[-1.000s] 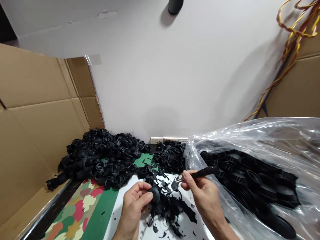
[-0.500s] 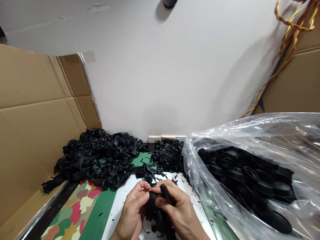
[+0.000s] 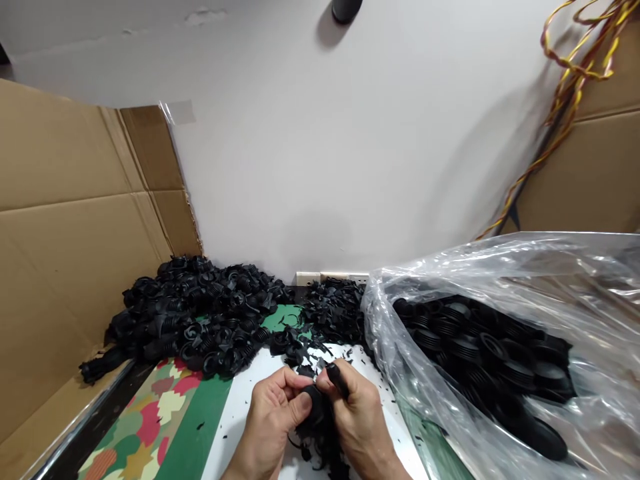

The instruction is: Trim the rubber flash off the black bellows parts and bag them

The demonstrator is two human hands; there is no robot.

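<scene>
At the bottom centre, a black rubber part (image 3: 316,408) is pinched between the thumb and fingers of my left hand (image 3: 273,417). My right hand (image 3: 357,417) is closed right beside it, round a dark stick-like tool handle (image 3: 339,381) that pokes up past the index finger. The tool's working end is hidden by my hand and the part. Below the hands, black rubber scraps (image 3: 330,453) lie on the white sheet (image 3: 240,393).
A heap of ribbed black rubber bellows (image 3: 215,313) spreads at the left, beside a cardboard wall (image 3: 75,200). Black trimmings (image 3: 337,307) pile up at the back centre. On the right, a clear plastic bag (image 3: 387,313) holds more black bellows (image 3: 500,353).
My right hand has turned and its thumb has moved up toward the top of the part. My left thumb now presses on the part's side. The view has shifted slightly.
</scene>
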